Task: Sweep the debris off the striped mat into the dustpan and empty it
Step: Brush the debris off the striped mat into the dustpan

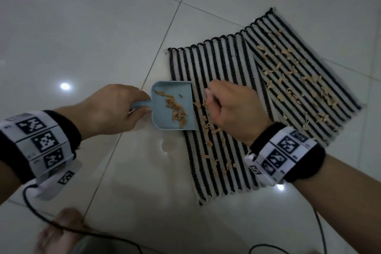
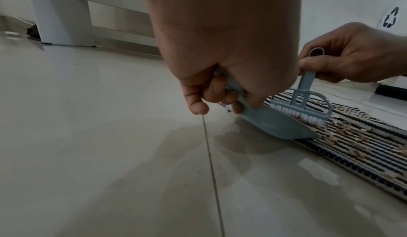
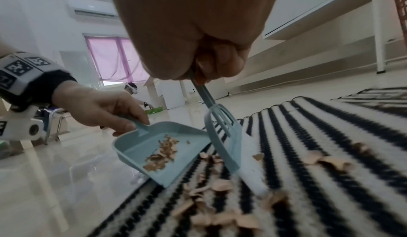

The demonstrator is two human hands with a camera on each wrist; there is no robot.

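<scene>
A black-and-white striped mat [image 1: 222, 72] lies on the tiled floor, strewn with tan debris [image 1: 208, 128]. My left hand [image 1: 115, 109] grips the handle of a light blue dustpan [image 1: 175, 93], whose lip rests on the mat's left edge [image 3: 176, 174]. Some debris [image 3: 163, 153] lies inside the pan. My right hand [image 1: 231, 107] grips the handle of a small blue brush [image 2: 306, 105]; its white bristles [image 3: 251, 171] touch the mat just right of the pan's mouth. A second striped mat [image 1: 305, 72] overlaps the first on the right and carries more debris.
Glossy white floor tiles [image 1: 82, 27] surround the mats. Black cables [image 1: 61, 225] trail near my feet at the bottom. A white furniture leg [image 2: 57, 14] stands beyond the pan, and a table leg [image 3: 378, 31] stands at the far right.
</scene>
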